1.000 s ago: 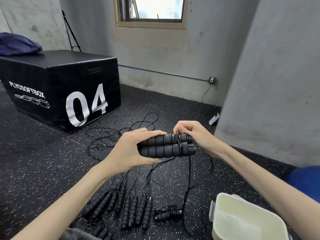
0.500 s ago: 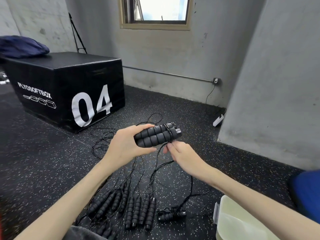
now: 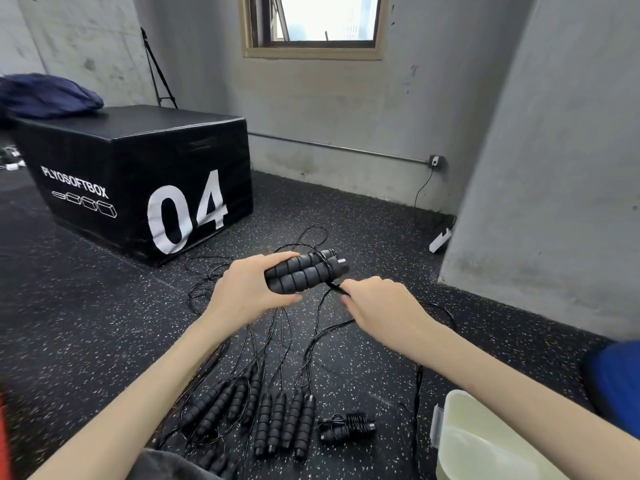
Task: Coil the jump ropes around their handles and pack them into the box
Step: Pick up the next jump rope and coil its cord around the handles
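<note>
- Gripping the paired handles (image 3: 304, 273) above the floor (image 3: 104, 323), the left hand (image 3: 249, 292) is holding them level.
- Pinching the rope (image 3: 334, 288) just beside them, the right hand (image 3: 377, 306) is curling closed.
- Sitting at the floor's near right edge, the box (image 3: 460, 441) is lying open.

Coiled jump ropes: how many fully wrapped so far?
1, the coiled bundle on the floor left of the box. A second, in the left hand, is only partly wound. Others lie loose.

A single head-worn camera is looking forward and down from above the plyo box (image 3: 138, 188), which is sitting upper left. It is facing the far wall with the window (image 3: 313, 26), beyond the box, keeping the floor close underneath.
</note>
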